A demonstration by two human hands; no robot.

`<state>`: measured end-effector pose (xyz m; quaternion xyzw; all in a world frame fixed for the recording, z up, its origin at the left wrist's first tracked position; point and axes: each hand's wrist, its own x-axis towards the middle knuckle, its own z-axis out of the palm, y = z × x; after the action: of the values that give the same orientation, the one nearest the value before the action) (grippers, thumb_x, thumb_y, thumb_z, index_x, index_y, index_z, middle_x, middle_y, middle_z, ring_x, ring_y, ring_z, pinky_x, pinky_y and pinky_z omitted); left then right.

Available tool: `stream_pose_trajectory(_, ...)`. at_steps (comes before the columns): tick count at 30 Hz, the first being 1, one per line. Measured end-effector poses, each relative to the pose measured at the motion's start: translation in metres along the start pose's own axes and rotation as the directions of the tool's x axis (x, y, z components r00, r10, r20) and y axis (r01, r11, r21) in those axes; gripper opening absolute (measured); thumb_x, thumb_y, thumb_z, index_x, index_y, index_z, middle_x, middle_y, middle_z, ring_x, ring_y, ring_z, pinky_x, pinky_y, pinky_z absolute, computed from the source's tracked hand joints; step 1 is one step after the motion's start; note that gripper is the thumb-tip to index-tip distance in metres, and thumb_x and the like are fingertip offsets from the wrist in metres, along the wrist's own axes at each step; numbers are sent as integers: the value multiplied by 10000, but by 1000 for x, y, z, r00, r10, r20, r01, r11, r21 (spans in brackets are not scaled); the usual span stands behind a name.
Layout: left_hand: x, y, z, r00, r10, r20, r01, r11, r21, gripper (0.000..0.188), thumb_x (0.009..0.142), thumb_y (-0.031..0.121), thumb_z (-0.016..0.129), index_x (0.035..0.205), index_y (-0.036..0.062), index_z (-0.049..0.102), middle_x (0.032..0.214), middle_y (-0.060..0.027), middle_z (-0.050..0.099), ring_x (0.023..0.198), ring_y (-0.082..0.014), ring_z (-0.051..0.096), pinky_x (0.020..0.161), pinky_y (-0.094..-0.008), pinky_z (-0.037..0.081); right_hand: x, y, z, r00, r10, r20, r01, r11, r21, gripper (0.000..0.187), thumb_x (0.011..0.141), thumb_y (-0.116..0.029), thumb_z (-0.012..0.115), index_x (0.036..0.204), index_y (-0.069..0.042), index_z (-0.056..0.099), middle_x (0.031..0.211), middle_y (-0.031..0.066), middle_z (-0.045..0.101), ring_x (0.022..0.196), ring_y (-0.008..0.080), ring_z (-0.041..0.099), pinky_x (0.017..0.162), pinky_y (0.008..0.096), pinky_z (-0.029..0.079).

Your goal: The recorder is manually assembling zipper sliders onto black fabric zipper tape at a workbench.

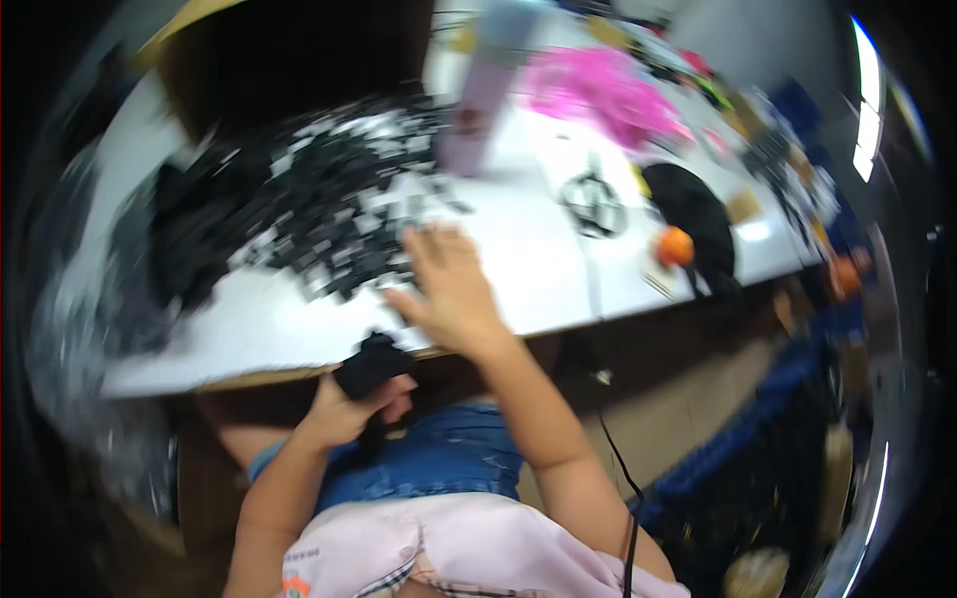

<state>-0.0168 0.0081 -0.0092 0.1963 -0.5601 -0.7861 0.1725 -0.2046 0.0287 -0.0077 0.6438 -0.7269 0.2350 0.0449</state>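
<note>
My left hand, just below the table's front edge, is wrapped round a bunched black cloth piece whose exact kind I cannot make out. Part of it hangs down over my lap. My right hand lies on the white tabletop with fingers stretched out, its fingertips at the right border of a heap of small black and white pieces. Nothing shows in that hand. The pieces look like small flat tabs, blurred by motion.
Behind the heap stands a large dark box. Right of it are a tall pinkish bottle, pink plastic, a coiled cord, a black round item and an orange ball-like thing. Clear plastic bags crowd the left.
</note>
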Motion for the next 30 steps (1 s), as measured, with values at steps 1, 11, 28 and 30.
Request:
stream_pose_trajectory(1,1,2,2,1000,-15,-25,14,998,-58,150,815,136,550,839,-12,554,656,-76,564,531,-121,536,511,-235,436,-3,-2,-4,1000,14,0,-14,999,-35,657,760,-438,504,1223,1,347,1232,271,327,1159,424,279,976,460,188)
stream_pose_trajectory(11,-3,12,-13,994,-104,29,106,890,-444,213,812,201,551,838,-9,533,554,-23,463,416,-66,416,411,-205,388,-27,-54,-33,911,-100,-400,331,757,564,291,603,29,631,889,6,581,811,112,541,623,186,522,515,241,424)
stream_pose_trajectory(28,-17,2,-9,993,35,-113,-25,996,84,365,650,137,720,949,27,541,875,-28,560,776,-90,500,718,-241,415,-40,-55,-40,982,-40,187,-150,445,883,194,681,55,617,841,3,518,774,66,512,617,71,446,537,164,360)
stream_pose_trajectory(30,-19,-8,-12,986,127,-106,-116,988,106,370,647,145,726,943,26,539,849,-21,550,748,-98,502,690,-236,416,-47,-53,-31,978,-28,209,-202,150,968,186,696,75,603,825,5,490,738,61,511,600,63,448,521,173,370)
